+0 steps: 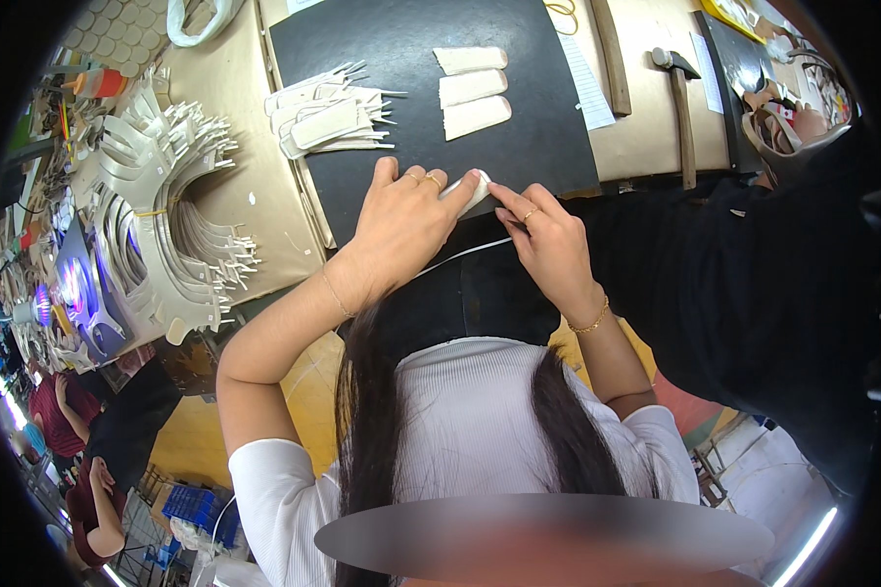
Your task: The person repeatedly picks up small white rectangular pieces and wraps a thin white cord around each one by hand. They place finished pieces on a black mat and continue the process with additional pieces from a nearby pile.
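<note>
At the near edge of a black mat (382,39), a small cream tab-shaped piece (478,196) lies under my fingers. My left hand (401,210) bends over it, thumb and fingers closed, with a fingertip pressing its top. From the other side my right hand (548,240) pinches its end, fingers closed; part of the piece is hidden beneath them. Beyond my hands, three cream rounded tabs (474,88) lie in a column. Left of these is a loose pile of cream tabs with thin strips (328,117). A thin white cord (465,252) runs below my hands.
To the left, a large bundle of curved cream straps (157,201) covers much of the table. A hammer (682,108) and a wooden bar (612,54) lie right of the mat, near a paper sheet (585,83). Another person's arm (106,509) shows at lower left.
</note>
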A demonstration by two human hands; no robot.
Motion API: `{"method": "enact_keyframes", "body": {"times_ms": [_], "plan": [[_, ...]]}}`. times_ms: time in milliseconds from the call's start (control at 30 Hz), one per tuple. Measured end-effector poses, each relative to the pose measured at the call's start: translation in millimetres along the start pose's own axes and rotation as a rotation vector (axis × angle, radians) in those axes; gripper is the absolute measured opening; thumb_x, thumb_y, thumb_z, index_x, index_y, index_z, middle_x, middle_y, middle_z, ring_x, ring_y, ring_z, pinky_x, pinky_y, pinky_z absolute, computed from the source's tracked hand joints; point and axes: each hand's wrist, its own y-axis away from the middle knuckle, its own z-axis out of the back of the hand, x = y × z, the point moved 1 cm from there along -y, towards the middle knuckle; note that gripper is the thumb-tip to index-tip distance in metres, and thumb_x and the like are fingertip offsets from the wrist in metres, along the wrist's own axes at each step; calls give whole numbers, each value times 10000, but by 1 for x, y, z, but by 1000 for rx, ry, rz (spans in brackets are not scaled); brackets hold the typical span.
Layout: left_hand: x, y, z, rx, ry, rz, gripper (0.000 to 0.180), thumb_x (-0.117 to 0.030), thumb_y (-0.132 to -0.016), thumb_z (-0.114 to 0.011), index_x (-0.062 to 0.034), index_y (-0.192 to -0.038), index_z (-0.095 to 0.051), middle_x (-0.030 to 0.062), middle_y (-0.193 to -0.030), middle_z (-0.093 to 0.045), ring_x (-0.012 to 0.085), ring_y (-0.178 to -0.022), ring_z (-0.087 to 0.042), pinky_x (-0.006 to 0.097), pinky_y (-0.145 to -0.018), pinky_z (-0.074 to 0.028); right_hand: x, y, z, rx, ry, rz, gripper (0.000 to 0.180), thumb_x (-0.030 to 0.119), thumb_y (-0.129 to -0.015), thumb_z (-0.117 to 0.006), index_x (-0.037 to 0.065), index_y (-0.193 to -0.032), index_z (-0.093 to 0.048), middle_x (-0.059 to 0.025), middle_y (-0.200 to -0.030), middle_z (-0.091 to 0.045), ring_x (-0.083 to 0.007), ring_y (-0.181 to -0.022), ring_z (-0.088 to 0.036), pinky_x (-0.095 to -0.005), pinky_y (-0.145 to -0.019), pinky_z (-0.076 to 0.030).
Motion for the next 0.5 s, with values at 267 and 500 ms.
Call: {"method": "enact_keyframes", "body": {"times_ms": [267,500], "plan": [[6,-7,7,77,53,-23,507,-126,-879,-674,-159,-1381,-610,51,-944,-658,216,-907,-646,410,-838,-378,6,2,1,30,170,4,407,27,-849,-745,142,-1239,-721,-63,-869,-624,-259,-715,-692,-359,-619,-560],[17,-10,8,25,-28,-58,441,-124,-890,-669,-181,-1328,-661,39,-930,-633,217,-883,-624,407,-830,-375,13,-3,4,116,279,-46,511,14,-872,-647,220,-1339,-667,-49,-897,-577,-251,-657,-667,-357,-588,-567]]}}
